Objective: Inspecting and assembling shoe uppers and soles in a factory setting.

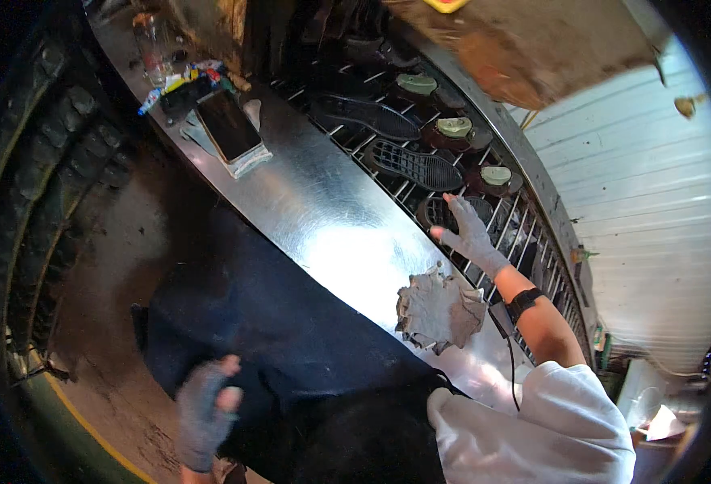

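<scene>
My right hand wears a grey glove and reaches out over a wire-rod conveyor, fingers spread, just above a dark shoe sole. It holds nothing. More black shoe soles lie on the rods farther along, beside shoes on green lasts. A crumpled grey rag lies on the steel counter under my forearm. My left hand, also gloved with bare fingertips, hangs low by my dark apron, blurred and loosely curled, apparently empty.
A phone lies on a pad at the counter's far end, next to colourful wrappers and a clear glass. A brown panel hangs over the conveyor. White boards lie to the right.
</scene>
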